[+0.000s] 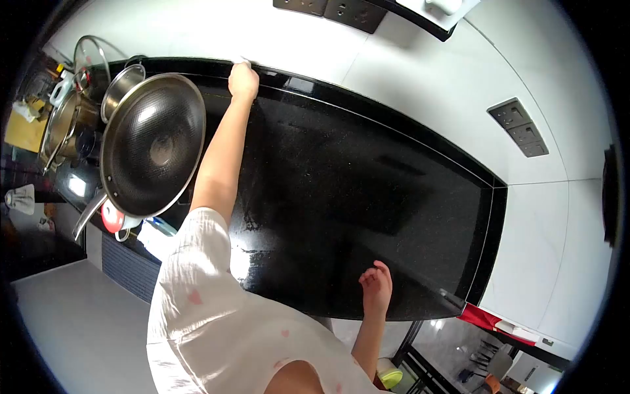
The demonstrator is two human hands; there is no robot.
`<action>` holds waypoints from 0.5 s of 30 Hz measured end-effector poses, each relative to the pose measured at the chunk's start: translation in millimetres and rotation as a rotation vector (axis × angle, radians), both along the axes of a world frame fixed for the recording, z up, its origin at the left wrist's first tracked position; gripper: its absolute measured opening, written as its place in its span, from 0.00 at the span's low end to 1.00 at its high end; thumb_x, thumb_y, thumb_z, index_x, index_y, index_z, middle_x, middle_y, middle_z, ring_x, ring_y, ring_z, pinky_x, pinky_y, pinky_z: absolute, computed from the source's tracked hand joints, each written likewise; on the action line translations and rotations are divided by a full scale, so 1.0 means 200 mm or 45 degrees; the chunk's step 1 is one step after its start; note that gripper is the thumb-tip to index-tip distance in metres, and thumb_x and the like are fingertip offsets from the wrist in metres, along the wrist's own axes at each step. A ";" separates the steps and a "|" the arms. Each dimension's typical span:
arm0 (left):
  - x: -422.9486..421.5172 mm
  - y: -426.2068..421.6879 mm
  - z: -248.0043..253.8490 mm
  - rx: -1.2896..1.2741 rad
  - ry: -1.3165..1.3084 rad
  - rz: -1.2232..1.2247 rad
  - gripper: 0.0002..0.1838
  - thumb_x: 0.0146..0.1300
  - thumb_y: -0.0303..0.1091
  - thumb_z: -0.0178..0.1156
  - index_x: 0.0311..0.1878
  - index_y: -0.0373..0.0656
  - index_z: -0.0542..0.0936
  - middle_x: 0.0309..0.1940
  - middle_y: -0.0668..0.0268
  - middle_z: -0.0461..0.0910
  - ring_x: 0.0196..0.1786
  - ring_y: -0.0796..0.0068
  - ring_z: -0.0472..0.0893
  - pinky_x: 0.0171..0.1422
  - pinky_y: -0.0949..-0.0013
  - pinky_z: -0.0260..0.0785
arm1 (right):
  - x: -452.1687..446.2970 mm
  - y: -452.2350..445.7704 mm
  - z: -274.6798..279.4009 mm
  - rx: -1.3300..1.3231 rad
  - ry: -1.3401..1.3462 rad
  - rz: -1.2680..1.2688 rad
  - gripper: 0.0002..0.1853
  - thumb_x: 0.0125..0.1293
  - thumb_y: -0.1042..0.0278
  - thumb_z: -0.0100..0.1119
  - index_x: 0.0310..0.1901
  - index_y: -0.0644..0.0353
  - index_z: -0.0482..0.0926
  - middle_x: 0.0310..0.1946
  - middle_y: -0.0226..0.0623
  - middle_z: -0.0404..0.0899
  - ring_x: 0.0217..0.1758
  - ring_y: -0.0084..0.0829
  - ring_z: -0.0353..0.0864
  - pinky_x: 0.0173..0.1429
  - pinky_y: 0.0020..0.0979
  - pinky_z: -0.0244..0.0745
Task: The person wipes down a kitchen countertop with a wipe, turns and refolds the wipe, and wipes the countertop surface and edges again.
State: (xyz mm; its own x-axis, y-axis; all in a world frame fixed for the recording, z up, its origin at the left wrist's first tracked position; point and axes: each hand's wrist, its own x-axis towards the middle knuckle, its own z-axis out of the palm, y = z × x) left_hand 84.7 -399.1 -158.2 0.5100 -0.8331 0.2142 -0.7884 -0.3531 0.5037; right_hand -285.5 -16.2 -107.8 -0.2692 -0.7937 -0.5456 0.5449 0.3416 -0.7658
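My left hand reaches to the back edge of the black countertop. It is closed around a small white cloth; only a bit of the cloth shows beyond the fingers, against the raised black back ledge. Near the front edge of the counter, my right hand hovers with loosely bent fingers, somewhat apart, and holds nothing. Left of my left arm, a large dark frying pan with a metal handle stands close by. Wet streaks and light reflections mark the counter beside that arm.
A steel bowl, a glass lid and a steel pot crowd the left end. A red and white pot sits below the pan. Wall sockets are at right. A red cloth hangs by the right corner.
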 end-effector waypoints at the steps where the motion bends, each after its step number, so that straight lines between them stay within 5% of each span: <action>1: -0.01 -0.01 -0.02 -0.102 -0.118 0.012 0.11 0.51 0.30 0.48 0.30 0.33 0.76 0.35 0.52 0.74 0.37 0.53 0.75 0.42 0.59 0.68 | -0.01 0.01 0.00 0.010 0.002 0.003 0.08 0.60 0.70 0.45 0.40 0.60 0.70 0.23 0.33 0.72 0.27 0.26 0.70 0.33 0.27 0.67; 9: -0.16 0.07 -0.10 -0.222 -0.238 -0.191 0.14 0.51 0.29 0.47 0.42 0.35 0.71 0.49 0.58 0.69 0.40 0.56 0.75 0.44 0.62 0.69 | -0.09 0.05 -0.04 0.082 -0.032 -0.036 0.09 0.60 0.70 0.46 0.40 0.60 0.70 0.24 0.33 0.73 0.28 0.26 0.72 0.34 0.27 0.69; 15: -0.27 0.10 -0.11 -0.227 -0.227 -0.388 0.16 0.51 0.29 0.48 0.45 0.36 0.70 0.47 0.59 0.70 0.40 0.58 0.75 0.44 0.62 0.69 | -0.14 0.09 -0.08 0.094 -0.058 -0.042 0.10 0.60 0.69 0.46 0.41 0.62 0.69 0.25 0.33 0.73 0.28 0.26 0.72 0.33 0.28 0.69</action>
State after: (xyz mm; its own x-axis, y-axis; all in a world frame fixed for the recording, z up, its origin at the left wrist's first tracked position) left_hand 30.2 -378.7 -180.2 0.1866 -0.8822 0.4323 -0.9243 -0.0085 0.3815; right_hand -313.4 2.5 -123.6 -0.2685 -0.7418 -0.6146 0.5904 0.3774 -0.7135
